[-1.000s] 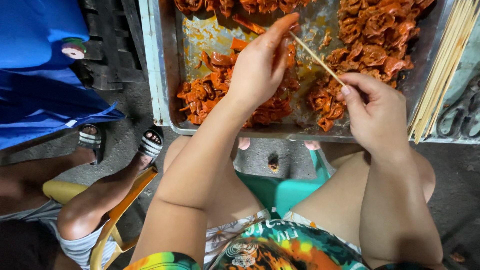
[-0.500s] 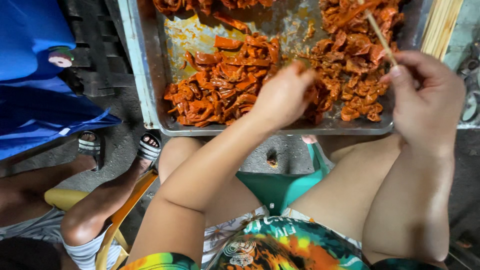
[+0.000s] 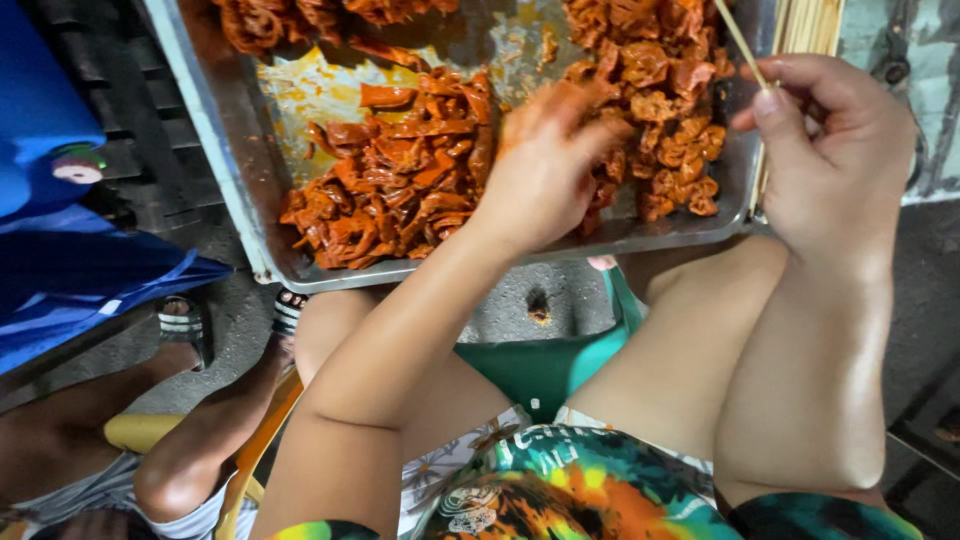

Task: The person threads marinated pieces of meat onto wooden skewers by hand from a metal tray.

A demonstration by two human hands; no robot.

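- Reaching into a metal tray (image 3: 215, 170), left hand (image 3: 545, 165), fingers curled together on reddish marinated meat pieces (image 3: 400, 170) near the tray's middle; exact grip hidden by the fingers.
- Pinching a thin bamboo skewer (image 3: 738, 42), right hand (image 3: 830, 150), thumb and fingers clamped on it, raised over the tray's right end.
- Heaped in two mounds, meat: one at centre-left, another (image 3: 660, 90) at right, orange sauce smeared on bare metal between.
- Lying just beside the tray's right rim, a bundle of spare skewers (image 3: 805, 25).
- Below, grey concrete floor (image 3: 500, 310), a green stool (image 3: 540, 365) between bare knees.
- At left, blue cloth (image 3: 60, 270), another person's sandalled feet (image 3: 185, 325), yellow chair frame (image 3: 260, 440).
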